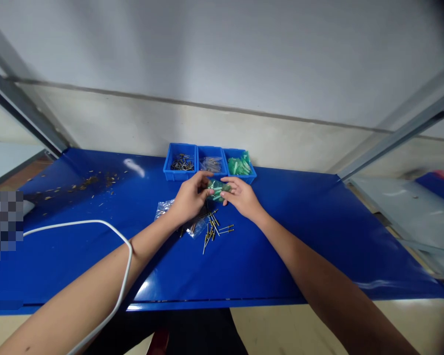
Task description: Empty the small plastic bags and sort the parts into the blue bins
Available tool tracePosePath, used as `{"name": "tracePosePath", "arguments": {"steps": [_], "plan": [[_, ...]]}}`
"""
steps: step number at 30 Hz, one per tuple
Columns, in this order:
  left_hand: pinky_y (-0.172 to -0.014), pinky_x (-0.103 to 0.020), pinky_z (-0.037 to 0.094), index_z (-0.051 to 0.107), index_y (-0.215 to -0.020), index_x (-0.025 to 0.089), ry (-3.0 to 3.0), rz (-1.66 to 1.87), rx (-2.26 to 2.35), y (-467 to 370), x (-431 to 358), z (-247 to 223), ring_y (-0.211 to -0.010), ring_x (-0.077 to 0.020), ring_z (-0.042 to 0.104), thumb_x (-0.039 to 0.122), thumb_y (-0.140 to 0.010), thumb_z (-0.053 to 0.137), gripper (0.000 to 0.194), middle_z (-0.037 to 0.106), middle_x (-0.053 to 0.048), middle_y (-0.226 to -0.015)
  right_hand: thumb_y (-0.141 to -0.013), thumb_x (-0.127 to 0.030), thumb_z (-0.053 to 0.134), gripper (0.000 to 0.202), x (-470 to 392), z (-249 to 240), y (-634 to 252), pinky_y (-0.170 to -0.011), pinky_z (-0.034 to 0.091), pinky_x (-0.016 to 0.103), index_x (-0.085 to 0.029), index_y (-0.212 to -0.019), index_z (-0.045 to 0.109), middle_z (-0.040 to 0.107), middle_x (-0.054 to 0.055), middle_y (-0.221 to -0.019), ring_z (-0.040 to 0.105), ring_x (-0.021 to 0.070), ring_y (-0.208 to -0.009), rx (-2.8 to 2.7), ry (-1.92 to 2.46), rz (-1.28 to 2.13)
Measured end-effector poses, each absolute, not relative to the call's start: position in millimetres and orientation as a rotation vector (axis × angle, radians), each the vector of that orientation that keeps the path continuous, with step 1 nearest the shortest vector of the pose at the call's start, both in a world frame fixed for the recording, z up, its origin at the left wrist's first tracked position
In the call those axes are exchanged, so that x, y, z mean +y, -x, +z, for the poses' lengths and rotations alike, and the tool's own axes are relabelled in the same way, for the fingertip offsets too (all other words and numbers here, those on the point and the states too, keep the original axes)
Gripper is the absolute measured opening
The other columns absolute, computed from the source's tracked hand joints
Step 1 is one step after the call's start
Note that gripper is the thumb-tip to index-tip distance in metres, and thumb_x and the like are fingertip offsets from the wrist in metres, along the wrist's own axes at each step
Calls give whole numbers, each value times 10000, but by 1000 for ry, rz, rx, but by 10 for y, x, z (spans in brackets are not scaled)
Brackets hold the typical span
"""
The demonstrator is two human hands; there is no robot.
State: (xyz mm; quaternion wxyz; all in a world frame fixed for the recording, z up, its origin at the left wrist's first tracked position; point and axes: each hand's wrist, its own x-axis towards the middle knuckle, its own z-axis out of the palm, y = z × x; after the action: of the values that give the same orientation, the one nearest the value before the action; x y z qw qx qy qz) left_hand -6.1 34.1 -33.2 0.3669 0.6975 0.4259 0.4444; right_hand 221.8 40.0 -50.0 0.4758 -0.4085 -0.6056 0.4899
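Both my hands hold a small clear plastic bag of green wall plugs (217, 189) above the middle of the table. My left hand (192, 196) grips its left side with thumb and fingers. My right hand (243, 197) pinches the right side. Below them lie several loose rivet-like metal pins (211, 228) with brassy ends. A clear bag of metal pieces (195, 227) lies partly under my left hand and forearm.
Three blue bins stand by the wall: one with dark metal fasteners (182, 162), one with clear bags (211, 164), one with green bags (239, 165). A white cable (96, 222) crosses my left forearm. Brown debris (89, 182) is scattered on the blue table (281, 246).
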Motion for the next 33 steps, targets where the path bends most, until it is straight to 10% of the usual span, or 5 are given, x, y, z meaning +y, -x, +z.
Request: {"name": "tracePosePath", "arguments": {"steps": [9,33], "plan": [[-691,-355,435,668,-899,234,-1720,1070,1191,73,356,-297,-713,-191,551,266,-958,810,157,669,-2,-772,-825,-523,1043,413,504,-525,-2283,-616,609,313,-239,-898,753,792,-5,-779,755,184,-602,-1498,995,1300],[-680,-319,475,695,-942,214,-1728,988,1241,70,297,-224,-690,-182,638,333,-1064,640,179,690,-1,-744,-927,-549,941,368,433,-417,-2274,-533,491,282,-256,-825,743,665,-44,-582,621,155,-495,-1529,1052,1266]]}}
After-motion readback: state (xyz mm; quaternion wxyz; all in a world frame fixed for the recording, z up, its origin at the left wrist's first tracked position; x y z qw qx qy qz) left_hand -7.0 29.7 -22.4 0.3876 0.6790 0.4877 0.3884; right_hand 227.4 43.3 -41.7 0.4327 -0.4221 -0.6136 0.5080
